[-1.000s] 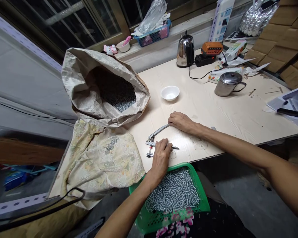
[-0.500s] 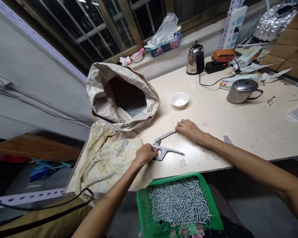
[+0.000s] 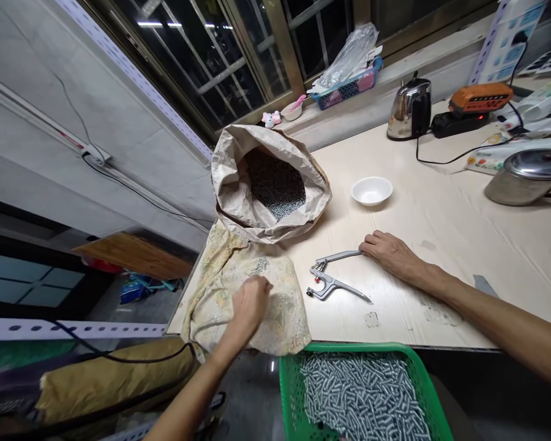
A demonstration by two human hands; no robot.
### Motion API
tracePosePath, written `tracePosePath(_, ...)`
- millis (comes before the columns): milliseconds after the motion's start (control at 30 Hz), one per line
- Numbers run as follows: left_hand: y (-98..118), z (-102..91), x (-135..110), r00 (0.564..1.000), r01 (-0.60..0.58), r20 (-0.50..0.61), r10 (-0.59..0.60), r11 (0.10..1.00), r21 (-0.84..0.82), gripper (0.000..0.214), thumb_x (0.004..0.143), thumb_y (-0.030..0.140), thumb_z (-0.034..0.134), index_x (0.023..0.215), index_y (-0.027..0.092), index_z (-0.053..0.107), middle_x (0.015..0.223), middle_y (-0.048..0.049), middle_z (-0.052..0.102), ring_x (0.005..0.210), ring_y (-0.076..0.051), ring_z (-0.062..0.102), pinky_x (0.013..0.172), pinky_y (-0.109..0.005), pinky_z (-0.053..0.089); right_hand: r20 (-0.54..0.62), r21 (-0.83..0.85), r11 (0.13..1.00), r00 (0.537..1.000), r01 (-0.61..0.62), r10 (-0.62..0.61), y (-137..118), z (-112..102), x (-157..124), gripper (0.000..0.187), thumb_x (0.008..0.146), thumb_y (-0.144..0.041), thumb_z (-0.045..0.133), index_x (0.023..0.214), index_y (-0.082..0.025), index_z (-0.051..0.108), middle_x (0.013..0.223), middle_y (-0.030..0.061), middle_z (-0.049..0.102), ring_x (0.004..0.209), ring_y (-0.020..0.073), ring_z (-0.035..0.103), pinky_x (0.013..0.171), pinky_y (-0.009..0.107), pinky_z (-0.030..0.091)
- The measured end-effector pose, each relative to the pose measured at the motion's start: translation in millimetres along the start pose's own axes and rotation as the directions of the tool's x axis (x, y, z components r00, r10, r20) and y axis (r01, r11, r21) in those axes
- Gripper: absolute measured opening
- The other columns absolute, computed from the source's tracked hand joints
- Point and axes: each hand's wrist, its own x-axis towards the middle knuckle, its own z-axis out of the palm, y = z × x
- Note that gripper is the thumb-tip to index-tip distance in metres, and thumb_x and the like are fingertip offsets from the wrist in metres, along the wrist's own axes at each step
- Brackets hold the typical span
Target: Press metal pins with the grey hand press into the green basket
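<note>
A metal plier-like tool (image 3: pixel 333 278) lies open on the pale table (image 3: pixel 441 233). My right hand (image 3: pixel 388 252) rests on the end of its upper handle, fingers curled over it. My left hand (image 3: pixel 249 304) is off the tool and lies on the patterned cloth (image 3: pixel 239 288) to the left, fingers bent down onto the fabric. Behind the cloth stands an open paper sack (image 3: pixel 269 184) filled with small metal pieces. A green basket (image 3: pixel 362 392) holding several small metal cylinders sits below the table's front edge.
A white bowl (image 3: pixel 371 190) sits beyond the tool. A kettle (image 3: pixel 411 109), an orange device (image 3: pixel 480 98) with cables and a steel lidded pot (image 3: pixel 526 177) stand at the back right. A blue basket (image 3: pixel 349 89) is on the window sill.
My left hand has let go of the tool and moved left onto the cloth. The right hand stays on the upper handle. The view has swung left.
</note>
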Motion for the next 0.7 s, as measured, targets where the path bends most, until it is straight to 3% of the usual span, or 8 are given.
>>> tracePosePath(100, -35, 19.1, 42, 0.967, 0.254, 0.014, -0.254, 0.965, -0.062, 0.035, 0.092, 0.038, 0.045, 0.092, 0.013, 0.070, 0.106, -0.0204, 0.070, 0.102, -0.032, 0.064, 0.074, -0.034, 0.043, -0.003, -0.001, 1.000, 1.000, -0.010, 0.010, -1, 0, 0, 0.025, 0.095, -0.011, 0.038, 0.088, -0.019, 0.061, 0.086, 0.0072, 0.059, 0.081, 0.0201, 0.048, 0.066, 0.031, 0.031)
tracePosePath(167, -48, 29.8, 59, 0.952, 0.307, 0.031, -0.305, 0.947, -0.096, 0.036, 0.090, 0.040, 0.048, 0.091, 0.011, 0.070, 0.105, -0.0225, 0.070, 0.101, -0.034, 0.065, 0.073, -0.034, 0.044, -0.001, -0.007, 1.000, 1.000, -0.010, 0.010, 0, 1, 0, 0.024, 0.096, -0.012, 0.039, 0.089, -0.018, 0.061, 0.086, 0.0074, 0.060, 0.082, 0.0204, 0.048, 0.066, 0.031, 0.032)
tracePosePath(300, -58, 39.0, 63, 0.958, 0.287, 0.024, -0.286, 0.946, -0.150, 0.026, 0.085, 0.032, 0.052, 0.086, 0.013, 0.069, 0.099, -0.0196, 0.072, 0.096, -0.032, 0.067, 0.067, -0.031, 0.042, -0.013, -0.041, 0.999, 1.000, -0.006, 0.006, -1, -2, 1, 0.022, 0.096, -0.015, 0.041, 0.094, -0.018, 0.063, 0.091, 0.0075, 0.063, 0.084, 0.0206, 0.050, 0.072, 0.032, 0.033)
tracePosePath(400, -57, 38.2, 55, 0.973, 0.222, -0.013, -0.229, 0.954, -0.203, 0.024, 0.084, 0.031, 0.052, 0.077, 0.014, 0.068, 0.088, -0.0148, 0.073, 0.089, -0.027, 0.068, 0.065, -0.028, 0.042, -0.053, -0.047, 0.998, 0.997, -0.050, 0.047, -15, -12, 2, 0.019, 0.096, -0.019, 0.046, 0.101, -0.017, 0.064, 0.099, 0.0091, 0.064, 0.089, 0.0219, 0.052, 0.077, 0.034, 0.033)
tracePosePath(467, -48, 36.8, 47, 0.984, 0.141, -0.051, -0.172, 0.917, -0.372, 0.029, 0.084, 0.037, 0.051, 0.072, 0.015, 0.066, 0.071, -0.0097, 0.071, 0.073, -0.023, 0.067, 0.061, -0.026, 0.042, -0.029, 0.025, 0.998, 0.998, -0.054, 0.054, -34, -20, 2, 0.018, 0.096, -0.025, 0.048, 0.097, -0.016, 0.064, 0.096, 0.0087, 0.064, 0.088, 0.0208, 0.053, 0.076, 0.034, 0.035)
tracePosePath(567, -17, 35.5, 34, 0.992, -0.015, -0.094, -0.078, 0.689, -0.724, 0.036, 0.079, 0.049, 0.054, 0.072, 0.016, 0.066, 0.053, -0.0016, 0.061, 0.051, -0.018, 0.058, 0.052, -0.025, 0.041, 0.115, 0.142, 0.989, 0.993, -0.042, 0.026, -65, -27, 3, 0.026, 0.095, -0.038, 0.052, 0.086, -0.016, 0.063, 0.092, 0.0076, 0.063, 0.083, 0.0190, 0.055, 0.071, 0.032, 0.036)
tracePosePath(633, 10, 36.6, 26, 0.987, -0.119, -0.158, -0.020, 0.567, -0.815, 0.036, 0.077, 0.050, 0.058, 0.074, 0.016, 0.068, 0.054, 0.0000, 0.061, 0.050, -0.016, 0.056, 0.052, -0.025, 0.042, 0.231, 0.149, 0.986, 0.972, -0.074, 0.038, -79, -27, 4, 0.022, 0.092, -0.037, 0.056, 0.089, -0.016, 0.062, 0.096, 0.0090, 0.063, 0.080, 0.0193, 0.055, 0.065, 0.032, 0.035)
tracePosePath(700, 34, 40.6, 22, 0.962, -0.250, -0.267, 0.051, 0.548, -0.798, 0.031, 0.078, 0.045, 0.059, 0.075, 0.017, 0.070, 0.061, -0.0013, 0.064, 0.056, -0.016, 0.059, 0.057, -0.025, 0.044, 0.319, 0.142, 0.984, 0.946, -0.110, 0.060, -86, -24, 6, 0.012, 0.093, -0.025, 0.052, 0.094, -0.016, 0.060, 0.098, 0.0093, 0.064, 0.077, 0.0184, 0.055, 0.060, 0.031, 0.032)
